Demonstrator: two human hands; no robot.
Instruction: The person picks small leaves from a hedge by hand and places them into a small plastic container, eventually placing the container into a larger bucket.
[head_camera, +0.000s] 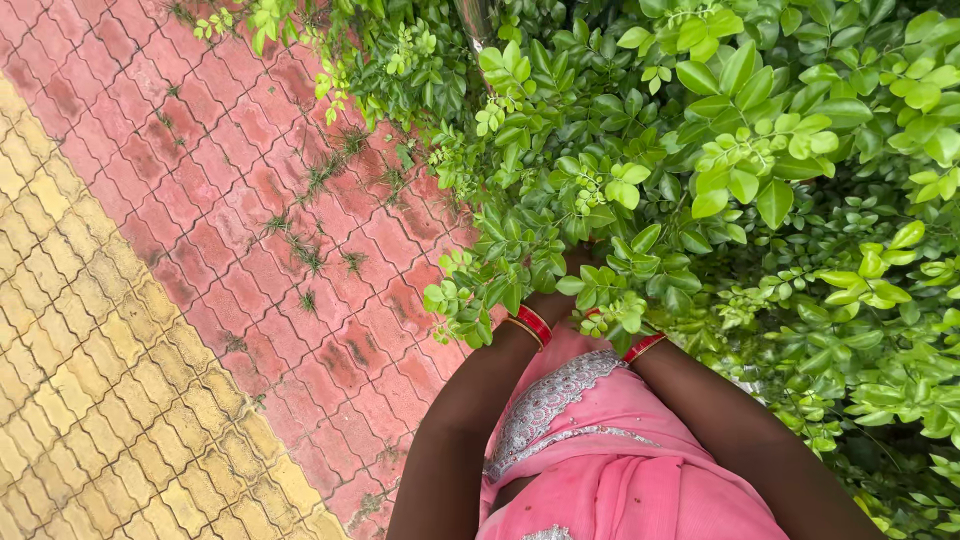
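Both my arms reach forward into a dense green bush (720, 180). My left hand (553, 301) is pushed in among the leaves past the wrist, so only a dark sliver of it shows above a red bangle (530, 325). Foliage covers my right hand completely. Only its wrist shows, with a second red bangle (643, 346). The leaves hide the fingers of both hands and anything they might hold. A leafy sprig (610, 300) hangs right over the two wrists. My pink garment with a silver embroidered border (600, 450) fills the lower middle.
To the left lies paving of red interlocking bricks (250, 200) with tufts of grass in the joints, and beyond it a band of yellow bricks (90, 380). A grey metal pole (472, 18) rises at the top behind the bush. Foliage fills the whole right side.
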